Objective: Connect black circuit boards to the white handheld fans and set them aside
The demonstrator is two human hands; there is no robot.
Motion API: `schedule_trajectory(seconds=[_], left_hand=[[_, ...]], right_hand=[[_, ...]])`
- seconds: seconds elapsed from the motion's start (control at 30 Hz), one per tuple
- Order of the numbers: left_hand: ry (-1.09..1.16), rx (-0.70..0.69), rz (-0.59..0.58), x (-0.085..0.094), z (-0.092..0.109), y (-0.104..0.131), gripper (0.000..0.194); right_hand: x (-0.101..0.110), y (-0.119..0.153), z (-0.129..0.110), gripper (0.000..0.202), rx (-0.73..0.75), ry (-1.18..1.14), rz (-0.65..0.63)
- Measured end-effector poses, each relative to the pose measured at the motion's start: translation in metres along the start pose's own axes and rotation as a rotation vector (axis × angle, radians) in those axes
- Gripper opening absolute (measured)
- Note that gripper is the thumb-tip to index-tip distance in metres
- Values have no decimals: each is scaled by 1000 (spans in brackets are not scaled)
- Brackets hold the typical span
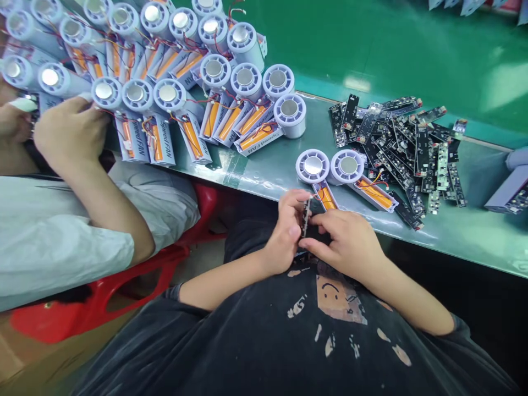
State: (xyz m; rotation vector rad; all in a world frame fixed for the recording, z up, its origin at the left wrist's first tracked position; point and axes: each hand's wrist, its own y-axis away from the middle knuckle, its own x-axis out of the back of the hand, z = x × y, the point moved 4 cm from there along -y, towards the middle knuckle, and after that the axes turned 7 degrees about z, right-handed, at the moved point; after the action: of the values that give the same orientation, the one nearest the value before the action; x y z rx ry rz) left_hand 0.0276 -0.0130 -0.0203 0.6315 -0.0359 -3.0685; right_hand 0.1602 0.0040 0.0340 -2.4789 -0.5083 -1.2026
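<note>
Nearest to us is the person's dark shirt [264,341] with a printed drawing, and just in front of it we see the two hands. The left hand [284,234] grasps a small circuit board [306,217], which stands on its edge between thumb and fingers. The right hand [348,242] is half curled, its thumb and forefinger at the other side of this board, but we cannot tell if they pinch it. So the board lies between the two hands, at the fingertips. Just beyond, on the table [256,179], we see a left fan [312,166] and a right fan [347,166], lying side by side. Each has an open handle like a narrow trough, and in each we find an orange cell with thin wires; the lower part of the left handle is hidden by the hands. Near the right fan there is a loose heap of circuit boards [406,146]. To the left of these, we notice a large group of similar fans [169,94], with orange cells in many open handles, and a co-worker's hand [70,132] is beside this group. Farther away extends a green surface [371,44]
</note>
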Motion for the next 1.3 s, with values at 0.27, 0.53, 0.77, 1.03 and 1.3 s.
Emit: schedule_trajectory(seconds=[0.27,0.53,0.77,1.03,1.3], left_hand=[[-210,-140,-112,3,-8,-3,57],[-665,-201,-187,-4,-2,-29,60],[-738,-106,-230,0,4,-48,55],[-915,-196,-223,7,22,-65,18],[-1131,-356,-286,10,39,-67,24]], right_hand=[[5,-7,23,21,-313,-322,-22],[-2,-2,29,35,-424,-765,-106],[-20,-7,27,56,-487,-988,-121],[-37,-15,31,60,-514,-1143,-215],[-43,-21,33,50,-577,-1265,-201]])
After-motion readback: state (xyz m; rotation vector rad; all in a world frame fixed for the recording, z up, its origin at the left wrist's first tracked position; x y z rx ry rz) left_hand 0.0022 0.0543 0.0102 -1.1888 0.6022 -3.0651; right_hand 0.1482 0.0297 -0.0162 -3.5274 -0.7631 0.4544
